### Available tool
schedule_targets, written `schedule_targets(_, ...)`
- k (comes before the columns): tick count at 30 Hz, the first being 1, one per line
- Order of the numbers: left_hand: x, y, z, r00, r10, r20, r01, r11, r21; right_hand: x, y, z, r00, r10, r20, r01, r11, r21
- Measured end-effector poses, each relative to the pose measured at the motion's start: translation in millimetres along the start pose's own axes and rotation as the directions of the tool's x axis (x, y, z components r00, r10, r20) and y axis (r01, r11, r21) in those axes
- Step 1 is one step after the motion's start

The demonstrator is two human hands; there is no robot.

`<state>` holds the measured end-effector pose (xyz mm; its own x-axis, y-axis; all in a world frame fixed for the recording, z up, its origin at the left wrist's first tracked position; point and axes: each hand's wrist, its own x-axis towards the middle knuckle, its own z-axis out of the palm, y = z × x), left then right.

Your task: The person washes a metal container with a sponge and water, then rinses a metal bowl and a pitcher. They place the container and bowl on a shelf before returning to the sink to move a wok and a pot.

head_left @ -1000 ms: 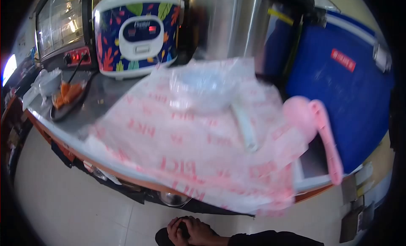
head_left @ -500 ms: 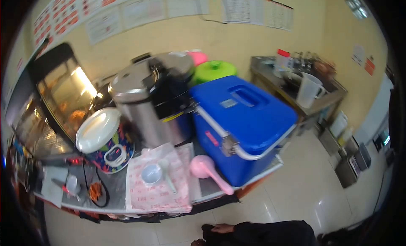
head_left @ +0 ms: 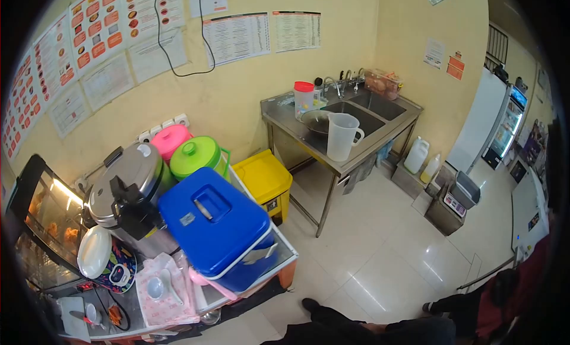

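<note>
A small patch of my right hand [head_left: 374, 328] shows at the bottom edge, between dark clothing and a black sleeve. Its fingers are hidden, so whether it holds anything cannot be made out. My left hand is out of view. Left of my right hand is the counter, carrying a blue cooler box [head_left: 214, 220] with its lid down. Beside the cooler, a white scoop [head_left: 157, 287] lies on pink-printed paper [head_left: 184, 306]. A pink ladle [head_left: 199, 277] is partly hidden by the cooler. A patterned rice cooker [head_left: 122, 274] with a white lid stands farther left.
A large steel cooker [head_left: 127, 182], green pot [head_left: 199, 155] and lit food display [head_left: 50, 220] stand along the wall. A yellow bin [head_left: 264, 179] sits below. The steel sink table [head_left: 291, 128] bears a plastic jug [head_left: 342, 137]. Another person in maroon [head_left: 522, 285] is at right.
My view has turned right, bringing the sink, yellow bin and another person further into sight. The counter has shifted left in view. My right hand shows less than before.
</note>
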<state>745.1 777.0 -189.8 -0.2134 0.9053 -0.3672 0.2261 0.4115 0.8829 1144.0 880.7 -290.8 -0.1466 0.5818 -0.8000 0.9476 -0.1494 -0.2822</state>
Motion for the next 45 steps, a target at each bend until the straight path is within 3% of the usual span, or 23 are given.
schedule_targets(7,86,71,57,0.999,-0.020,0.027,0.018,0.998,0.052,90,30,-88,0.992,-0.073,0.107,0.074,0.997,-0.002)
schedule_targets(13,117,101,76,0.996,-0.083,0.023,0.082,0.995,0.054,143,53,-147,0.974,-0.145,0.174,0.162,0.983,-0.091)
schedule_targets(16,138,102,70,0.993,-0.107,0.047,0.104,0.992,0.066,178,35,-167,0.936,-0.308,0.168,0.335,0.927,-0.168)
schedule_targets(17,144,102,66,0.992,-0.115,0.058,0.110,0.991,0.069,194,16,-178,0.912,-0.408,0.040,0.408,0.894,-0.185)
schedule_targets(18,152,101,63,0.990,-0.120,0.073,0.115,0.991,0.072,205,-18,-200,0.850,-0.491,-0.191,0.462,0.869,-0.176)
schedule_targets(19,160,101,59,0.989,-0.117,0.088,0.111,0.991,0.076,219,-54,-231,0.822,-0.420,-0.384,0.425,0.902,-0.076)
schedule_targets(20,169,99,55,0.989,-0.108,0.104,0.100,0.992,0.080,244,-82,-259,0.612,-0.409,-0.677,0.506,0.860,-0.063)
schedule_targets(21,180,100,49,0.989,-0.079,0.126,0.068,0.994,0.091,234,-125,-306,0.543,-0.269,-0.796,0.461,0.887,0.015)
schedule_targets(22,191,100,45,0.988,-0.055,0.143,0.041,0.994,0.099,241,-151,-342,0.229,-0.242,-0.943,0.526,0.846,-0.089)
schedule_targets(23,207,104,40,0.984,-0.019,0.178,-0.001,0.994,0.111,225,-182,-383,0.102,-0.115,-0.988,0.633,0.774,-0.025)
schedule_targets(25,241,121,27,0.966,0.121,0.230,-0.151,0.982,0.116,221,-211,-449,-0.001,-0.026,-1.000,0.651,0.759,-0.020)
schedule_targets(27,267,152,18,0.942,0.279,0.186,-0.285,0.958,0.010,219,-225,-512,-0.078,-0.152,-0.985,0.623,0.764,-0.167)
schedule_targets(29,283,199,20,0.940,0.341,-0.035,-0.331,0.876,-0.352,232,-229,-568,-0.129,-0.203,-0.971,0.607,0.758,-0.239)
schedule_targets(30,293,224,22,0.931,0.331,-0.153,-0.361,0.781,-0.509,235,-235,-594,-0.108,-0.191,-0.976,0.640,0.738,-0.215)
schedule_targets(31,306,238,22,0.916,0.366,-0.162,-0.392,0.740,-0.546,239,-241,-618,-0.088,-0.181,-0.980,0.673,0.715,-0.192)
schedule_targets(33,334,255,21,0.883,0.427,-0.196,-0.451,0.652,-0.609,256,-249,-662,-0.064,-0.356,-0.932,0.589,0.741,-0.323)
schedule_targets(34,348,252,15,0.872,0.489,-0.030,-0.450,0.776,-0.442,268,-256,-683,-0.045,-0.443,-0.895,0.554,0.735,-0.392)
schedule_targets(35,361,252,25,0.869,0.470,0.154,-0.351,0.806,-0.476,285,-267,-703,-0.076,-0.561,-0.824,0.492,0.698,-0.520)
schedule_targets(37,386,263,47,0.772,0.404,0.490,-0.140,0.861,-0.489,313,-297,-736,-0.111,-0.770,-0.628,0.366,0.556,-0.747)
schedule_targets(39,413,285,81,0.735,0.411,0.540,-0.136,0.869,-0.476,324,-332,-752,-0.084,-0.888,-0.453,0.304,0.410,-0.860)
schedule_targets(42,458,335,129,0.660,0.399,0.637,-0.119,0.892,-0.436,383,-348,-765,-0.176,-0.973,-0.150,0.306,0.090,-0.948)
schedule_targets(44,475,359,149,0.597,0.377,0.708,-0.088,0.908,-0.410,413,-343,-761,-0.127,-0.992,-0.007,0.344,-0.037,-0.938)
schedule_targets(45,485,369,153,0.615,0.372,0.695,-0.075,0.905,-0.418,421,-343,-764,-0.111,-0.991,0.072,0.355,-0.107,-0.929)
